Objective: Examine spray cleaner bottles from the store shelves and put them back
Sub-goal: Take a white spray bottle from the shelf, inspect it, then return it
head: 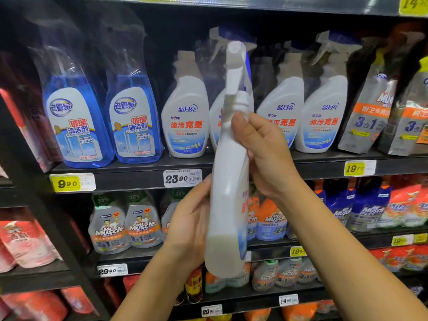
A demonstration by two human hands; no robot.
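I hold a white spray cleaner bottle (228, 181) upright in front of the shelves, seen edge-on, its trigger head at the top. My right hand (264, 154) grips the bottle's neck and upper body from the right. My left hand (190, 223) cups the lower body from the left, fingers curled behind it. On the shelf behind stand matching white bottles (185, 117) with blue and red lettering, in plastic wrap.
Two blue glass cleaner bottles (76, 121) stand at the left of the same shelf (139, 177). Grey refill pouches (366, 112) sit at the right. Lower shelves carry grey and orange spray bottles (108, 223), blue bottles and red packs. Yellow and white price tags line the shelf edges.
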